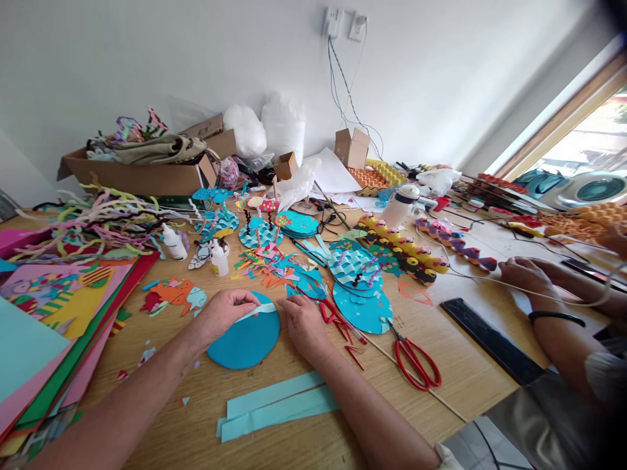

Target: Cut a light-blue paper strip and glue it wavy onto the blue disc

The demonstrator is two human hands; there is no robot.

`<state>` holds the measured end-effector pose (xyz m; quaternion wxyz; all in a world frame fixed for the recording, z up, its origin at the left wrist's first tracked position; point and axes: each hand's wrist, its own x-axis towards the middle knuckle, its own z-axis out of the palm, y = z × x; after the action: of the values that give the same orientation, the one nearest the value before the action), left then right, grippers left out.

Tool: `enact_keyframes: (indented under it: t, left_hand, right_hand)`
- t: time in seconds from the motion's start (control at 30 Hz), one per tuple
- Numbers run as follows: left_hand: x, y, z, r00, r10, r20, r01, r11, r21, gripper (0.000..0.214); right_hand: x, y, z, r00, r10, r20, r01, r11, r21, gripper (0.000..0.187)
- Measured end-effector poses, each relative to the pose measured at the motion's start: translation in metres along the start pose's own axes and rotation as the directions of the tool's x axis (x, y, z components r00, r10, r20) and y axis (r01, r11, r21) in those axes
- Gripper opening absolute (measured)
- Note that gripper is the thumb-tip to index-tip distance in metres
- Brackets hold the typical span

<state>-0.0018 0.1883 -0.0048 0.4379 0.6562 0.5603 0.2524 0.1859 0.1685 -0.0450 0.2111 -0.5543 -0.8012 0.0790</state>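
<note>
A pale strip (267, 309) crosses the far part of a blue disc (245, 343), pinched by the left hand (226, 313), while the right hand (307, 329), whose grip I cannot tell, is at the disc's right edge, with red-handled scissors (404, 341) farther right.

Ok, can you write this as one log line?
left hand: holds pale strip | right hand: near strip's end | underneath: blue disc

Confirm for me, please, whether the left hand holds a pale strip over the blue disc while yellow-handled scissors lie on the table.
The handle colour is wrong: the head view shows red-handled scissors on the table. The left hand does hold a pale strip over the blue disc.
</note>
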Motion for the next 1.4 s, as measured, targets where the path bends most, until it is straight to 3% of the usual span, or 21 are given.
enact_keyframes:
  t: [0.6, 1.4]
  left_hand:
    - [0.000, 0.001, 0.003, 0.999, 0.005, 0.035, -0.004, 1.000, -0.030, 0.023]
    - [0.004, -0.006, 0.004, 1.000, 0.027, 0.014, -0.028, 1.000, 0.004, 0.025]
  right_hand:
    - [-0.002, 0.000, 0.003, 1.000, -0.013, 0.017, 0.013, 1.000, -0.001, 0.031]
    - [-0.002, -0.003, 0.007, 0.993, -0.033, 0.115, 0.049, 0.989, -0.141, 0.027]
